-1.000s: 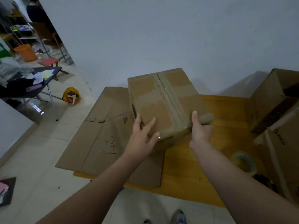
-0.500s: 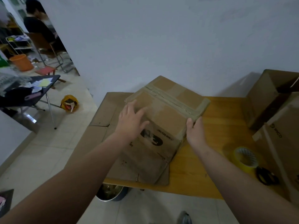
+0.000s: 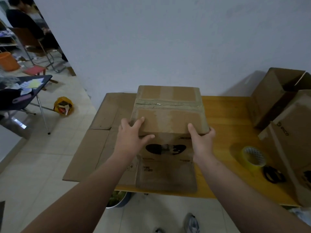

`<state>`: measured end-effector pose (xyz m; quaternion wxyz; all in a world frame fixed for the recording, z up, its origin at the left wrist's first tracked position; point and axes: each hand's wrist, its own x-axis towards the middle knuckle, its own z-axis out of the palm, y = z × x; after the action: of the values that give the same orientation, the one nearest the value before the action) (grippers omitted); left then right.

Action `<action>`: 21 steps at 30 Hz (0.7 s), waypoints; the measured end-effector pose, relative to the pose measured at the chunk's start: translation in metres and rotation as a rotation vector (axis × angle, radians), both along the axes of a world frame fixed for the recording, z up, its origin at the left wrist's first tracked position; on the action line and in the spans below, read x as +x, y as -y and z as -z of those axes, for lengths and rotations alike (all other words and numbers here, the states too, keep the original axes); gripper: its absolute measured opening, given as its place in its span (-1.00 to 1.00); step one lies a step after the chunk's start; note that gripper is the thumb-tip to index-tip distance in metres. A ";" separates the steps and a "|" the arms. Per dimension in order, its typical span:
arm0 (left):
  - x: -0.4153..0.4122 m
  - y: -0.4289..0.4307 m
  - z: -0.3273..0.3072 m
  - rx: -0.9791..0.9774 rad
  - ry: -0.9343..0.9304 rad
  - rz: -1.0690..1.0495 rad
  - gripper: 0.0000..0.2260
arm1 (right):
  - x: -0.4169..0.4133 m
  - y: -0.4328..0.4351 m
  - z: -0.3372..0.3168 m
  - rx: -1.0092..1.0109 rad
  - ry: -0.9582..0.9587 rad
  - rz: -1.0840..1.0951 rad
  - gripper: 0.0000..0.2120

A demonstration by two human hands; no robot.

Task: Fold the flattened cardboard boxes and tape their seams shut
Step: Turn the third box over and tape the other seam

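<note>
Fingers (image 3: 141,121) of left hand (image 3: 130,138) spread, near straight, pressed on near left corner of box (image 3: 170,115) — thumb flat across front face, index on top edge. Right hand (image 3: 202,142) gripping near right corner: thumb up on top face, other fingers curled round the side. Forearms in from bottom edge of view.

Box assembled, upright on table (image 3: 227,118), near its back left. Top flaps closed, strip of tape along the centre seam running left to right, ends folded down the sides. Dark logo on front face, blurred. Printed panel (image 3: 166,175) flat on tabletop just in front of box; flap or separate sheet, cannot tell.

Flat cardboard (image 3: 94,148) under and left of box, overhanging table's left edge.

Tape roll (image 3: 254,158), yellow, on table right of box, apart from right hand. Black object (image 3: 273,174) just beside roll, too dark to identify. Open box (image 3: 276,98) at far right corner of table; printed box (image 3: 289,145) nearer, beside the roll.

Bowl (image 3: 118,198) on floor under table's near edge. Shoe (image 3: 191,223) at bottom.

Background left — bag (image 3: 63,105) on floor, folding table (image 3: 25,91) with papers, stool (image 3: 34,70), bucket (image 3: 8,61), seated person (image 3: 21,22).
</note>
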<state>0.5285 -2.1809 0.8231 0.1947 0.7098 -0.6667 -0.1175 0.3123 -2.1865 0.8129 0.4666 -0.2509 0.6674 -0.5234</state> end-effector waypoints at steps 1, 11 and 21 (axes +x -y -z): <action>-0.004 -0.007 0.002 -0.022 0.005 0.022 -0.33 | -0.001 0.005 -0.001 -0.007 0.036 0.046 -0.23; -0.036 -0.033 0.004 -0.117 0.284 0.521 -0.37 | -0.021 0.066 -0.011 -0.023 -0.096 -0.072 -0.11; -0.122 0.025 0.016 -0.311 0.549 0.700 -0.45 | -0.076 0.052 -0.008 -0.098 -0.029 -0.485 -0.44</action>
<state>0.4065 -2.2058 0.8069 0.0638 0.4097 -0.9024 0.1174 0.2365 -2.2381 0.8211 0.5562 -0.4337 0.5681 -0.4240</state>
